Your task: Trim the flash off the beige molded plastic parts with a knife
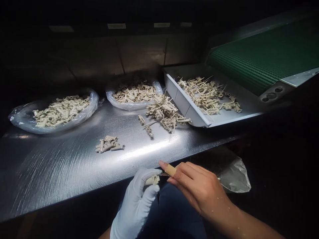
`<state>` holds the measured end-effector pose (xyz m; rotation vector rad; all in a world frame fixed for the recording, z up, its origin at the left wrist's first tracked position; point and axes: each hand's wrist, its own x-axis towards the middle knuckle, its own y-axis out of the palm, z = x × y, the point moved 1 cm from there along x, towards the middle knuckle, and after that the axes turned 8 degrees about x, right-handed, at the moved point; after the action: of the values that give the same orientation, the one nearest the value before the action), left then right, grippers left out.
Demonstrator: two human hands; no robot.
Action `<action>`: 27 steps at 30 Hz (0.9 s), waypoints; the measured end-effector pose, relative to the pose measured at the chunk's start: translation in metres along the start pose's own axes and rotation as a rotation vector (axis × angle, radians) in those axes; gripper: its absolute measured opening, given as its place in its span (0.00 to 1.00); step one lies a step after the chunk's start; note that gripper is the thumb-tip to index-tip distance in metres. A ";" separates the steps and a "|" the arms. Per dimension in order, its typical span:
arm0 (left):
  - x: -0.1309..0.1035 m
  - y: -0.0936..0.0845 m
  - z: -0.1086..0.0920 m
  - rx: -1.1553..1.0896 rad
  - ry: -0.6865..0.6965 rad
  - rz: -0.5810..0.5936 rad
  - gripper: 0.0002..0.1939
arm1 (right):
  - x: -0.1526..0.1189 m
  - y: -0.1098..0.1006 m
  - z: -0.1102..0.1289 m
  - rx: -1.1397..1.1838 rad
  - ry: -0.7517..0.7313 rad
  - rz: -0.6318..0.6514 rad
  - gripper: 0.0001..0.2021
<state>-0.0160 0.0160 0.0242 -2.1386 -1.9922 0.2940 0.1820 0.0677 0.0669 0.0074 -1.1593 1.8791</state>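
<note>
My left hand [137,199], in a white glove, pinches a small cream plastic part [152,180] with a squared, hollow end. My bare right hand [199,184] has tan tape round its index finger and is closed on a small knife; only a bit of its thin blade [164,174] shows, close to the part. The knife's handle is mostly hidden in the fingers. Both hands are just off the front edge of the metal table [74,176]. On the table, beyond my left hand, lies a small pile of similar cream parts [109,144].
Two clear plastic bags [94,105] of cream parts stand at the back left and middle. A heap of parts with sprues [165,113] lies beside a grey tray [185,99] holding more. A green conveyor belt [269,53] slopes above right; a plastic bag [236,176] hangs below.
</note>
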 end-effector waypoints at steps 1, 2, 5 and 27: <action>0.001 -0.001 -0.002 0.027 0.034 0.014 0.10 | 0.004 -0.006 0.005 -0.113 -0.044 -0.006 0.16; 0.002 -0.002 -0.004 0.046 0.060 0.010 0.10 | 0.009 -0.012 0.009 -0.202 -0.079 -0.013 0.15; 0.002 -0.004 -0.006 0.106 0.114 -0.053 0.09 | 0.018 -0.021 0.022 -0.364 -0.167 -0.005 0.11; -0.011 0.010 0.023 0.452 0.459 -0.419 0.13 | 0.023 -0.018 0.034 -0.343 -0.114 0.028 0.14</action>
<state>-0.0133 0.0044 -0.0009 -1.3333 -1.8225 0.1454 0.1662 0.0617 0.1088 -0.0941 -1.5543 1.6991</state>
